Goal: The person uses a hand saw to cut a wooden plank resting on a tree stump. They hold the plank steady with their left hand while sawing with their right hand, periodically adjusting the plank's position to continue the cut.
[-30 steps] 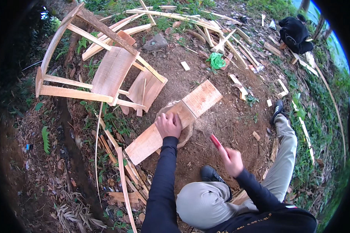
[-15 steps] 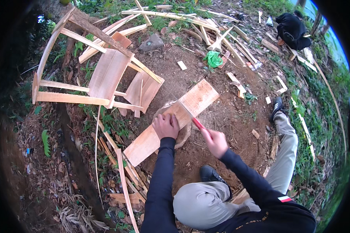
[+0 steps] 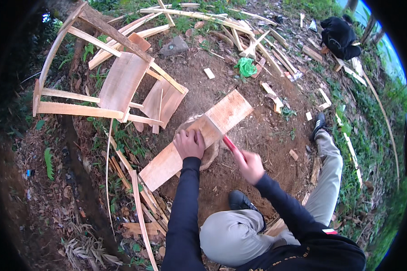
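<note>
A long pale wooden board [image 3: 230, 110] lies slantwise across a round wood stump [image 3: 210, 158]. My left hand [image 3: 189, 144] presses down on the board near its middle, its bent fingers bearing on the wood. In my closed right hand [image 3: 249, 167] is the red handle of a saw [image 3: 229, 143], just off the board's near right edge. Its thin blade runs across the board as a narrow line and is hard to make out. The stump is mostly hidden under the board and my left hand.
An unfinished wooden chair frame [image 3: 122, 86] lies at the left. Several sticks and offcuts [image 3: 253, 45] are strewn at the back, near a green plastic bag [image 3: 245, 67] and a grey stone [image 3: 174, 46]. Another person [image 3: 340, 37] in dark clothing crouches far right. Long strips [image 3: 139, 217] lie beside my left arm.
The whole view has shifted slightly. Relative to the board, my right hand and the saw handle sit a little farther back toward me. My left hand stays in place on the board.
</note>
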Available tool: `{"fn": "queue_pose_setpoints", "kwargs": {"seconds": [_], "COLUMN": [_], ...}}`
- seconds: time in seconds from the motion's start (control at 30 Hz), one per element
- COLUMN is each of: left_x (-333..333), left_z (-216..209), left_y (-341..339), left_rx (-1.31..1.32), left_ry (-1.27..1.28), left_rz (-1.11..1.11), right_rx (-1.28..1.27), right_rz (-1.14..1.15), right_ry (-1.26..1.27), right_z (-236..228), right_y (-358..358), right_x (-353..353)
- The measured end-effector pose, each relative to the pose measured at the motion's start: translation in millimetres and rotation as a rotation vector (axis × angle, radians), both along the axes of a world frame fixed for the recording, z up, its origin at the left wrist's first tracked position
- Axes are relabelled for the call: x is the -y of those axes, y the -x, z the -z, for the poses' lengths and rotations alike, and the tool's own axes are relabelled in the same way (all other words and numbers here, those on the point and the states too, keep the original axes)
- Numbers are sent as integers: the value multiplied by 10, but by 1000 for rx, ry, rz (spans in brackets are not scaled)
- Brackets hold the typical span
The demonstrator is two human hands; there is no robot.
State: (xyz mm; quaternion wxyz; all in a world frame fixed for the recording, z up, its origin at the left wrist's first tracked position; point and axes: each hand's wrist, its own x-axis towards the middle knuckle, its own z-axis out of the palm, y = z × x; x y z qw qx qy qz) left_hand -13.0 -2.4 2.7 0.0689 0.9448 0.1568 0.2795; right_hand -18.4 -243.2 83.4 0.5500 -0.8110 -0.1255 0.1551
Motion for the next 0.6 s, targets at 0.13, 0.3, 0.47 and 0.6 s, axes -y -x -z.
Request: {"fn": "queue_pose_setpoints", "kwargs": {"seconds": [0.13, 0.3, 0.47, 0.6], "left_x": [-13, 62, -30, 8], "left_z": [-108, -24, -31, -108], "left_y": [13, -91, 26, -6], "left_rx": [-24, 29, 17, 7], "left_ry": [-22, -24, -16, -19], "left_rz": [-10, 7, -16, -17], "right_rx": [-124, 31, -23, -167], "right_rz": [1, 6, -26, -18], "right_ry": [68, 0, 53, 121], "right_z": [-97, 116, 77, -155], "right_y": [629, 54, 317, 506], "right_x": [720, 120, 366, 708]}}
